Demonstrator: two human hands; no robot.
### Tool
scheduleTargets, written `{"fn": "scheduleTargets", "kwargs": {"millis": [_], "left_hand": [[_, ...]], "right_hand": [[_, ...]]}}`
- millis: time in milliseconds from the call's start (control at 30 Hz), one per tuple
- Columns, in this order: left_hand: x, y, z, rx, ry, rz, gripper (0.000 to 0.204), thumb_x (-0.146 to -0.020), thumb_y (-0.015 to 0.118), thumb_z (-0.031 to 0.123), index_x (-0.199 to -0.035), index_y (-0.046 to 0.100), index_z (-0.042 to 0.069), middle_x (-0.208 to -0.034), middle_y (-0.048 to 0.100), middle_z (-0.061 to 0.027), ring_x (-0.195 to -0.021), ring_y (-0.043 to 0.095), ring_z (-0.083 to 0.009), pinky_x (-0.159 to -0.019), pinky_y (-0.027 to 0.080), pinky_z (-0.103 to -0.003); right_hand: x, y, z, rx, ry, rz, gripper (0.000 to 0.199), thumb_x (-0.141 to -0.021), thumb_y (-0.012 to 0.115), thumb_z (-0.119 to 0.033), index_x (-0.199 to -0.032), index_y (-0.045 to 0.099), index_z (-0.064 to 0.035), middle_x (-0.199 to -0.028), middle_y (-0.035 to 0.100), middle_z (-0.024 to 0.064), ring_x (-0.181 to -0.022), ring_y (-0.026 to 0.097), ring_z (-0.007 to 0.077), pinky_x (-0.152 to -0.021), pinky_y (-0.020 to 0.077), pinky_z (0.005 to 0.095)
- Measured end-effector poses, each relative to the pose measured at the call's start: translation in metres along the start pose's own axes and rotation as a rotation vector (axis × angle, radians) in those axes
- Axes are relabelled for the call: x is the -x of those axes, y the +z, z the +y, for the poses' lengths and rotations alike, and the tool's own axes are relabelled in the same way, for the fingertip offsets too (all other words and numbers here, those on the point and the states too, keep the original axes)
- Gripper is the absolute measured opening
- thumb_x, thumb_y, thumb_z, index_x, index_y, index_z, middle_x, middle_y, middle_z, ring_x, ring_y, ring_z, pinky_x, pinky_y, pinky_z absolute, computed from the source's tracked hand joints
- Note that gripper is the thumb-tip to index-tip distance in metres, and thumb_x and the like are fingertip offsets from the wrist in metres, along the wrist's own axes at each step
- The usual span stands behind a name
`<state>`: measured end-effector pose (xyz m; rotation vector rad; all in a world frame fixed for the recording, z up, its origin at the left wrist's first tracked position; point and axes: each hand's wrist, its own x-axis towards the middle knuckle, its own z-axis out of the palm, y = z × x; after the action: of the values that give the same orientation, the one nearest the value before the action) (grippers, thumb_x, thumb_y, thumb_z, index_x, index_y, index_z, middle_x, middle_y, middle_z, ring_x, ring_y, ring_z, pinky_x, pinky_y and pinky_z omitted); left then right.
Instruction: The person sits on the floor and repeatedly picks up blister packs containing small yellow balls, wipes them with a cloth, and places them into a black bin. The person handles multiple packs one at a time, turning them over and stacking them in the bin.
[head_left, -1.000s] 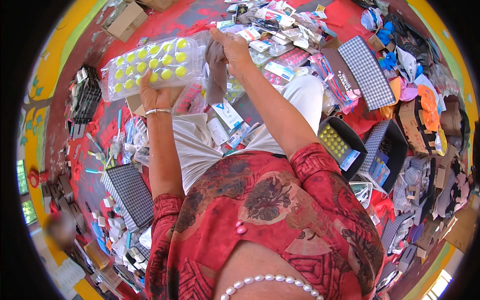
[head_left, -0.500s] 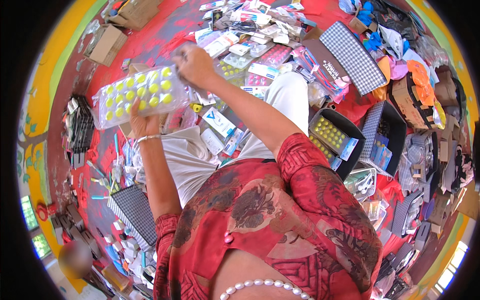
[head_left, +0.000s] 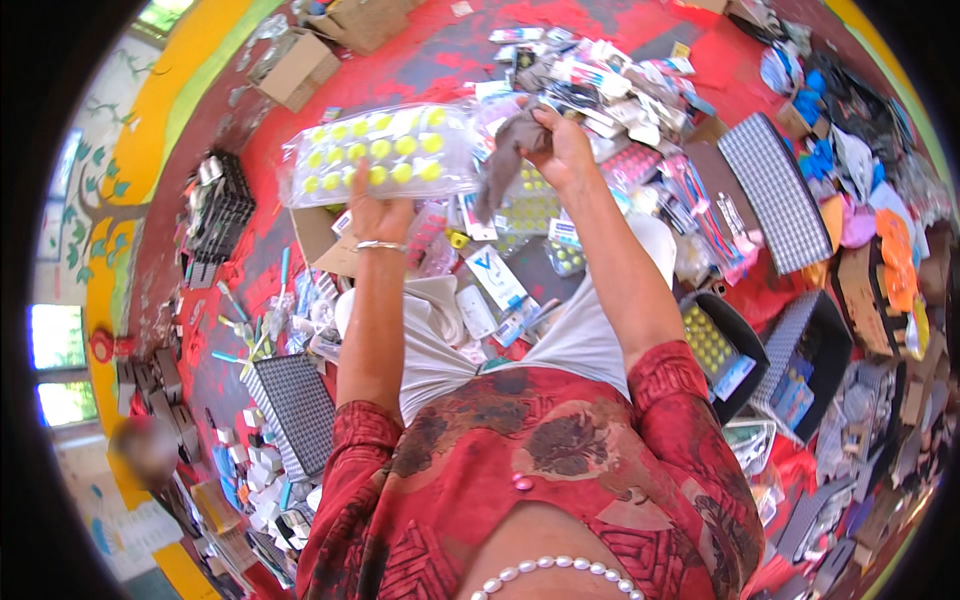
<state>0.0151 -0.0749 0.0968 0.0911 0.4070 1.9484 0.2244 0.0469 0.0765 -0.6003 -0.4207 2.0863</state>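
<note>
My left hand (head_left: 380, 212) grips a clear plastic blister pack (head_left: 405, 147) with rows of round yellow pieces. The pack is held up in front of me, its long side running left to right. A crumpled grey-brown cloth (head_left: 505, 165) hangs from my right hand (head_left: 566, 150), whose fingers are closed on its upper end. The cloth is just beyond the pack's right end. Under my hands lie more yellow-dotted packs (head_left: 532, 215), a pink-dotted pack (head_left: 632, 163) and a white card package (head_left: 497, 277).
Beyond my hands is a heap of small packages (head_left: 600, 85). To the right stand a black bin (head_left: 735, 320) with yellow-dotted packs and a checked box (head_left: 775, 190). Another checked box (head_left: 290, 410) lies on the left. Cardboard boxes (head_left: 297, 70) sit at the far left.
My right hand has moved off the pack's right end, farther right, with the cloth now plainly visible in it. My left hand still holds the pack, now more level. The whole view has shifted.
</note>
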Motion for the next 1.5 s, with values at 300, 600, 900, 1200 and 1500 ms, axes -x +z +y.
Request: {"fn": "scheduleTargets", "kwargs": {"millis": [300,600,900,1200,1500], "left_hand": [[-0.006,0.029,-0.026,-0.369,0.019,0.087,0.038,-0.080,0.058,0.017,-0.114,0.048,0.001,-0.118,0.051,-0.0139,-0.109,0.048,-0.0270,-0.096,0.036,-0.042],[-0.007,0.080,-0.031,-0.173,-0.310,-0.438,0.062,-0.082,0.053,0.015,-0.133,0.023,-0.002,-0.140,0.024,-0.0171,-0.128,0.024,-0.0313,-0.107,0.016,-0.046],[-0.005,0.049,-0.010,-0.199,-0.488,-0.385,0.040,-0.082,0.050,0.004,-0.119,0.040,-0.006,-0.116,0.047,-0.0149,-0.107,0.045,-0.0256,-0.092,0.036,-0.038],[-0.006,0.012,-0.026,-0.227,-0.564,-0.277,0.028,-0.082,0.051,0.003,-0.110,0.047,-0.002,-0.098,0.051,-0.0093,-0.089,0.048,-0.0188,-0.080,0.041,-0.031],[-0.007,0.022,-0.061,-0.305,-0.640,-0.284,0.027,-0.084,0.048,0.005,-0.110,0.047,-0.003,-0.097,0.051,-0.0087,-0.086,0.048,-0.0182,-0.077,0.041,-0.030]], "right_hand": [[0.027,0.044,0.009,0.120,0.073,-0.235,0.030,-0.076,0.064,-0.015,-0.102,0.057,-0.0006,-0.095,0.061,0.0105,-0.082,0.061,0.0210,-0.073,0.0504,0.0355],[0.039,0.077,-0.052,0.036,-0.529,-0.060,0.026,-0.075,0.065,-0.010,-0.096,0.058,0.0035,-0.088,0.062,0.0139,-0.077,0.061,0.0207,-0.070,0.0489,0.0340],[0.191,-0.064,-0.226,0.311,-0.939,0.002,0.016,-0.079,0.057,-0.015,-0.088,0.057,-0.0024,-0.071,0.058,0.0044,-0.061,0.053,0.0136,-0.057,0.0454,0.0273],[0.446,-0.255,-0.168,0.432,-0.671,1.002,0.034,-0.082,0.058,-0.028,-0.100,0.058,0.0018,-0.089,0.061,0.0084,-0.076,0.060,0.0160,-0.066,0.0502,0.0294],[0.512,-0.386,-0.049,0.188,-0.550,1.291,0.046,-0.079,0.063,-0.032,-0.110,0.054,0.0009,-0.103,0.058,0.0079,-0.091,0.056,0.0171,-0.076,0.0464,0.0297]]}}
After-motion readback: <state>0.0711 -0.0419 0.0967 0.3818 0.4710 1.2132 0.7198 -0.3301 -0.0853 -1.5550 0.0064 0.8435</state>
